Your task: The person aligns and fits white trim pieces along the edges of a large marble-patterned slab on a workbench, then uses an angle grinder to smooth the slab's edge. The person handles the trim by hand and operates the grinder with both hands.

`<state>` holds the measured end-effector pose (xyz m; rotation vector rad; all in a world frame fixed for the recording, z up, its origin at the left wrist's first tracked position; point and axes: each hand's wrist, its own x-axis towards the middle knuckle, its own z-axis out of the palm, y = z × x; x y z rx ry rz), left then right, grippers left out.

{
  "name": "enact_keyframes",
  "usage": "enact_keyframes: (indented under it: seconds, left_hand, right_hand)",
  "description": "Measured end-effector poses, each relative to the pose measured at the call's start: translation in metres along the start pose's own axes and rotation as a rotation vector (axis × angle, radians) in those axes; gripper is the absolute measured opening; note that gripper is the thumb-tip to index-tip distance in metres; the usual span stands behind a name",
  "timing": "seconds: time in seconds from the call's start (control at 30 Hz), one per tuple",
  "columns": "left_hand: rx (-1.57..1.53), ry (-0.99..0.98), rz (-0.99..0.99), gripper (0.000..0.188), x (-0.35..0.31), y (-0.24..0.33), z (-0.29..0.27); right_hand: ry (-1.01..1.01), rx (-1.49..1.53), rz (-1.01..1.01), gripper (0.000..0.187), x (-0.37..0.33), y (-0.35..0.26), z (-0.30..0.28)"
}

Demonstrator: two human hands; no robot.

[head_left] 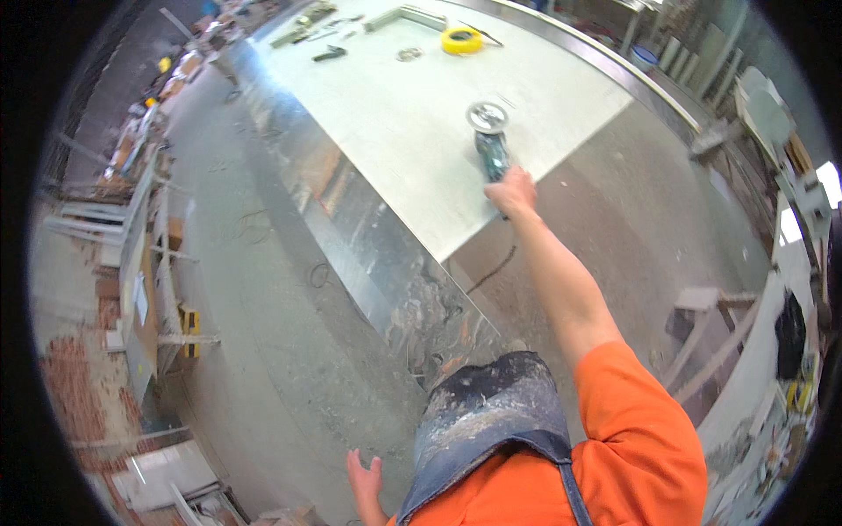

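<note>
My right arm reaches forward over a white tabletop (386, 158). The fingers of my right hand (513, 191) are wrapped round the rear of a teal angle grinder (493, 156). Its round silver disc (487, 117) points away from me and lies at or just above the white surface; I cannot tell which. A dark cord (495, 267) trails from below the hand. Low in the view, beside a dusty dark apron (491, 408), hangs my left hand (365, 475) with its fingers apart and nothing in it.
On the far tabletop lie a yellow tape roll (461, 40), a small ring-shaped item (409, 54), a dark tool (330, 53) and metal profiles (405, 17). A shiny metal strip (351, 219) runs along the left side. Racks with panels (145, 298) stand left; a wooden frame (715, 337) stands right.
</note>
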<state>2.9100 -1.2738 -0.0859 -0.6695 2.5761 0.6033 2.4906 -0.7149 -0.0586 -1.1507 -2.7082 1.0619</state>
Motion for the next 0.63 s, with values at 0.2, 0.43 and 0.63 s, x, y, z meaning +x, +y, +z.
enact_keyframes:
  seconds: [0.2, 0.43, 0.63]
  left_hand:
    - [-0.057, 0.176, -0.083, 0.068, -0.045, 0.02, -0.002]
    - [-0.005, 0.143, 0.04, 0.066, -0.04, 0.067, -0.023]
    - [0.027, 0.062, 0.401, 0.069, 0.011, 0.098, -0.042]
  right_hand:
    - [-0.223, 0.725, -0.12, 0.034, -0.023, 0.11, -0.067]
    - [-0.197, 0.654, -0.064, 0.063, -0.231, 0.237, -0.123]
    - [-0.336, 0.759, -0.022, 0.068, -0.37, 0.239, -0.115]
